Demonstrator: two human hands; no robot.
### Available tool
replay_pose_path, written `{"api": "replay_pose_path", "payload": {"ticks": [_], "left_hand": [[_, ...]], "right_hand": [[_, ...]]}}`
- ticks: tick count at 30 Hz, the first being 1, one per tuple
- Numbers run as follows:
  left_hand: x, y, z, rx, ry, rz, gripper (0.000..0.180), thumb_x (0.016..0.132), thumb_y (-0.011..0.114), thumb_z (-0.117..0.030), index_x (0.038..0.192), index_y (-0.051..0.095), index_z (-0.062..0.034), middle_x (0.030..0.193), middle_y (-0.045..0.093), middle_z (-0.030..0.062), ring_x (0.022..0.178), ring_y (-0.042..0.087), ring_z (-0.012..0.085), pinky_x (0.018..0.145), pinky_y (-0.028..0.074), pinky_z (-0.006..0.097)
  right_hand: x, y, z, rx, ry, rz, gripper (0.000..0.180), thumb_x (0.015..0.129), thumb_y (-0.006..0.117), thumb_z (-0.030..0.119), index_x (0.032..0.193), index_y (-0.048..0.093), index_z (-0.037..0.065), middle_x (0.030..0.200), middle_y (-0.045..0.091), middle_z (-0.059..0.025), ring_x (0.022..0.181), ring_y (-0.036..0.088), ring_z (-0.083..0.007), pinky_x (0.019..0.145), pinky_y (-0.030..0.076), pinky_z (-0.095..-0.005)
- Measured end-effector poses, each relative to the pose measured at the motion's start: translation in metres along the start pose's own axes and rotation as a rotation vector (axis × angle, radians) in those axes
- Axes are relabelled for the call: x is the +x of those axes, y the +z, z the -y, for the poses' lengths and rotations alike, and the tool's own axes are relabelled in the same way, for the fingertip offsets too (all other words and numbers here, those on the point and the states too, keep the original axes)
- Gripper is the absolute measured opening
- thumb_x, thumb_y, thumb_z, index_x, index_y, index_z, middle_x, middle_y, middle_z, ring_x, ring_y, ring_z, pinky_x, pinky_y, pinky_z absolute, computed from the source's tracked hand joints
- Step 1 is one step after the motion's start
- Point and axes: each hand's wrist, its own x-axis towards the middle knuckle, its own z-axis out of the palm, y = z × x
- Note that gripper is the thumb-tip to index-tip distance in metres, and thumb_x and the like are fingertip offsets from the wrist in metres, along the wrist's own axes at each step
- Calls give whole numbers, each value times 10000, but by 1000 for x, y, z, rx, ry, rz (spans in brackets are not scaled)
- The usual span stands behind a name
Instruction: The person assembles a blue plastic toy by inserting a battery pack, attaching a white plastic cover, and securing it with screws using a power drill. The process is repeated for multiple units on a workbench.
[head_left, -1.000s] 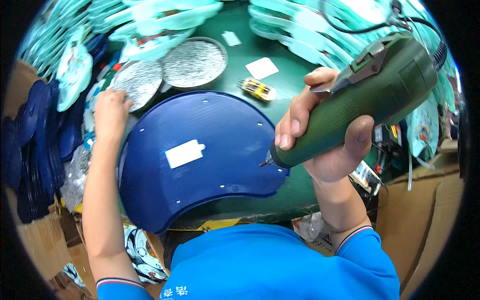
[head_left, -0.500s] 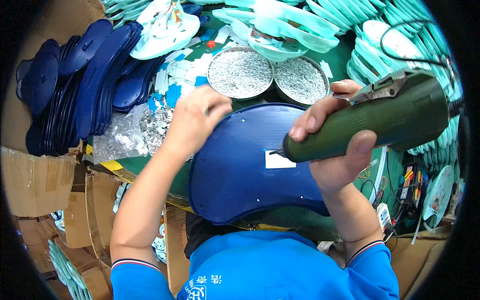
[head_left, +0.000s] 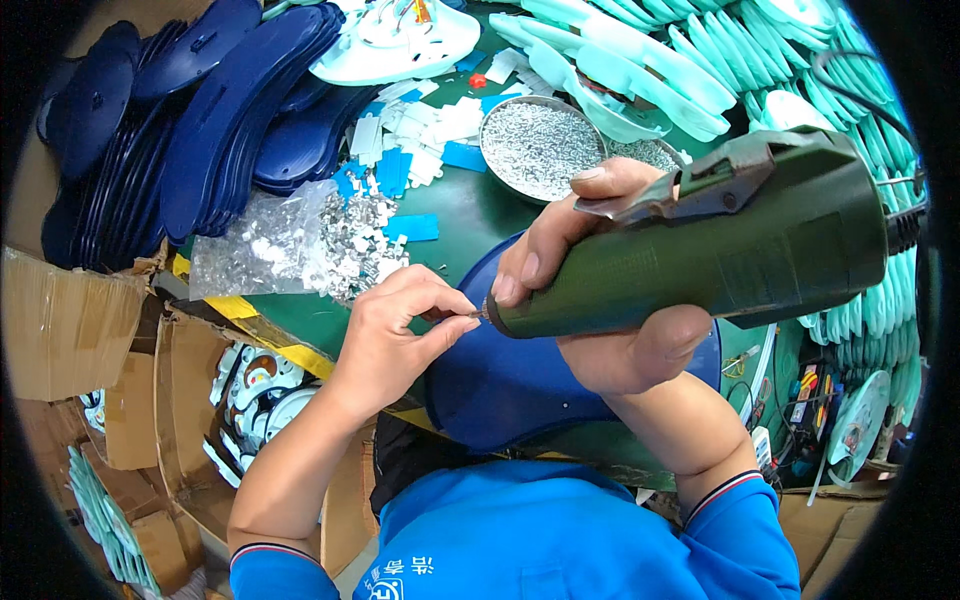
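Note:
My right hand (head_left: pixel 600 300) grips a thick dark green electric screwdriver (head_left: pixel 720 250), its tip pointing left over a dark blue curved plastic panel (head_left: pixel 510 385) on the green table. My left hand (head_left: pixel 395 335) pinches a small screw (head_left: pixel 474 315) between thumb and forefinger, right at the tool's tip. Most of the blue panel is hidden under both hands and the tool.
A round metal dish of screws (head_left: pixel 540 148) stands behind the hands, a second dish partly hidden. Stacked dark blue panels (head_left: pixel 210 110) fill the left, teal plastic parts (head_left: pixel 700 70) the back right. A clear bag of small parts (head_left: pixel 290 250) lies left. Cardboard boxes (head_left: pixel 70 330) sit beside the table.
My left hand came off the blue panel and moved to the screwdriver tip, now pinching a screw. The tool is held closer and higher in view.

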Motion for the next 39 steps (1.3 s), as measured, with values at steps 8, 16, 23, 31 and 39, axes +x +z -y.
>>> {"api": "replay_pose_path", "payload": {"ticks": [8,16,23,31,39], "left_hand": [[-12,6,4,-120,-84,-163,74,818,778,-15,875,732,-13,831,673,75,761,647,189,700,511,286],[-31,17,10,208,89,-203,187,723,834,-52,838,685,-46,819,600,79,789,598,279,680,478,365],[-37,29,21,262,132,-224,288,685,866,-122,780,601,-60,778,526,79,751,560,282,642,450,380],[-36,32,19,174,54,-249,274,693,863,-112,794,615,-51,765,520,75,728,554,275,638,452,375],[-47,16,5,341,250,-221,189,677,854,-106,800,715,-71,778,604,46,726,587,239,636,477,353]], "right_hand": [[2,8,-4,56,103,30,954,839,561,796,1345,392,4,859,593,-140,734,647,-235,681,555,-365],[-1,12,-12,110,209,16,960,789,669,761,1319,417,1,847,593,-125,743,644,-225,671,549,-346],[-1,14,-20,128,216,-24,944,764,751,713,1290,439,-7,833,595,-115,738,641,-212,654,539,-325],[-2,14,-34,128,206,81,956,764,756,709,1286,439,-27,841,600,-111,741,633,-183,643,520,-292],[-17,14,7,172,251,150,1019,763,643,820,1347,400,22,859,583,-122,735,635,-220,669,545,-357]]}}
